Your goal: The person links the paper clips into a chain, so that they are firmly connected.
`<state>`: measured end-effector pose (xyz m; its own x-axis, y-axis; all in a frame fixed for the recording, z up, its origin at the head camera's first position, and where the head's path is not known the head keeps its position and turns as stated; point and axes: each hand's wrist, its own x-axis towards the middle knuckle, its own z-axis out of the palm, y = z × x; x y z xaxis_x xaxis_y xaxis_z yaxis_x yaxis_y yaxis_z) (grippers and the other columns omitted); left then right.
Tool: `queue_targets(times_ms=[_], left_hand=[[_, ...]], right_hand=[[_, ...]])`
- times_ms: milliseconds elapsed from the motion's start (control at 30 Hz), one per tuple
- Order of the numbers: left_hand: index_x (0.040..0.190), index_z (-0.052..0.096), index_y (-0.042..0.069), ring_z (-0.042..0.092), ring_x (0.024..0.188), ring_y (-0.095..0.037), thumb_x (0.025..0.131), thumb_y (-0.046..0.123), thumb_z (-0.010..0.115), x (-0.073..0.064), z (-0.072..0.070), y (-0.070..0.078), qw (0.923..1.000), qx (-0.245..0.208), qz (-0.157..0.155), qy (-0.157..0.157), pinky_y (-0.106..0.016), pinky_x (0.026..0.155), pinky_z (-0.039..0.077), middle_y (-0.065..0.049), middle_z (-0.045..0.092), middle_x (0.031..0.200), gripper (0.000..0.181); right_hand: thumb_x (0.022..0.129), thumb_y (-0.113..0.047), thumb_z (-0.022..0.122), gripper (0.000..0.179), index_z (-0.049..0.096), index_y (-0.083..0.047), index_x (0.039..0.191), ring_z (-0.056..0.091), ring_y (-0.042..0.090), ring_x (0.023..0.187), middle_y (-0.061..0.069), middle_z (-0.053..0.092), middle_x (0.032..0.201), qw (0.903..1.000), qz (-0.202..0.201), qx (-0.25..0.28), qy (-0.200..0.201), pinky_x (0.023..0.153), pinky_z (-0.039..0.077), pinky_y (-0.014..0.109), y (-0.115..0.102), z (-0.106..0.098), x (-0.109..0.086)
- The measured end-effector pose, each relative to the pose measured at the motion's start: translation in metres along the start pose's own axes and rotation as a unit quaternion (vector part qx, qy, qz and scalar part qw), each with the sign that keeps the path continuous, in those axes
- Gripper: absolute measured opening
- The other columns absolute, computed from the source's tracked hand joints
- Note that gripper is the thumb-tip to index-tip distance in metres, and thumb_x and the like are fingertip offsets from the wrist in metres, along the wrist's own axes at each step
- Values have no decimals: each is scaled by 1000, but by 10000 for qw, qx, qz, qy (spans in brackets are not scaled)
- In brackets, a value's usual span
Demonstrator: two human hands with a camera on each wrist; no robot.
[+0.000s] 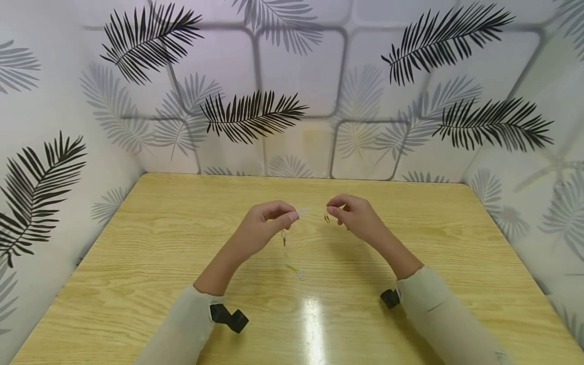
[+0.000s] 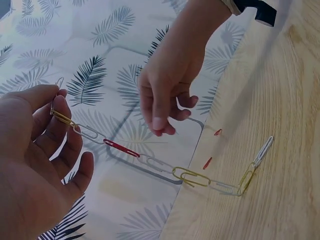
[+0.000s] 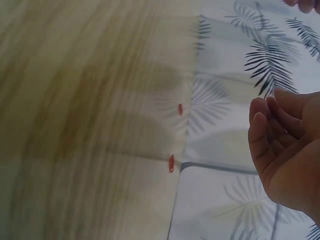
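Note:
My left hand [image 1: 269, 223] pinches the top clip of a paper clip chain [image 2: 122, 148] between thumb and fingertips. That chain links white, yellow and red clips and hangs down, its lower end close over the wood in the head view. A whitish clip end [image 1: 303, 211] sticks out past my left fingertips toward the right. Opposite it, my right hand [image 1: 353, 215] hovers with loosely curled fingers, and nothing shows between them in either wrist view. Two loose red paper clips, one nearer [image 3: 171, 163] and one farther [image 3: 180, 108], appear near the right hand.
A glossy wooden table [image 1: 182, 203] lies under both hands. Leaf-patterned wall covering [image 1: 296, 76] rises behind its back edge and along both sides. Small black devices, one at the left wrist [image 1: 229, 316] and one at the right [image 1: 390, 298], stick out from the sleeves.

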<state>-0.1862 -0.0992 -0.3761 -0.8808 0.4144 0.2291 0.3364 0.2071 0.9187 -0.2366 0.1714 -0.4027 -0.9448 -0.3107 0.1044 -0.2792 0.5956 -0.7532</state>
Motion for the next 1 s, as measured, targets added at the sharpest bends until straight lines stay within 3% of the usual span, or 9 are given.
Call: queue_targets(times_ms=[133, 300, 633, 1000], left_hand=[[109, 71, 12, 61, 94, -24, 102, 28, 61, 0, -3, -1, 10000, 39, 16, 15, -40, 83, 51, -7, 64, 95, 20], [110, 71, 13, 61, 96, -24, 102, 27, 60, 0, -6, -2, 10000, -13, 32, 13, -42, 86, 52, -4, 65, 100, 19], [110, 71, 10, 62, 97, -25, 102, 27, 61, 2, -8, -8, 9999, -84, 58, -9, -56, 88, 51, -5, 66, 102, 21], [110, 71, 11, 61, 96, -26, 102, 26, 61, 1, -7, -7, 10000, -34, -2, -62, -58, 89, 50, -5, 66, 102, 19]], right_hand=[[101, -25, 62, 25, 70, -6, 115, 64, 26, 84, 12, 71, 109, 9957, 236, -812, -380, 70, 52, 34, 15, 5, 16], [99, -23, 66, 20, 72, -5, 106, 65, 23, 89, 10, 73, 104, 9867, 305, -1521, -482, 77, 52, 39, 24, 11, 29], [97, -21, 69, 19, 72, -2, 100, 64, 23, 91, 11, 72, 102, 9841, 634, -1525, -648, 82, 52, 39, 35, 19, 40], [96, -16, 69, 13, 74, -4, 97, 63, 21, 84, 10, 72, 99, 9822, 623, -1593, -775, 77, 52, 36, 38, 27, 44]])
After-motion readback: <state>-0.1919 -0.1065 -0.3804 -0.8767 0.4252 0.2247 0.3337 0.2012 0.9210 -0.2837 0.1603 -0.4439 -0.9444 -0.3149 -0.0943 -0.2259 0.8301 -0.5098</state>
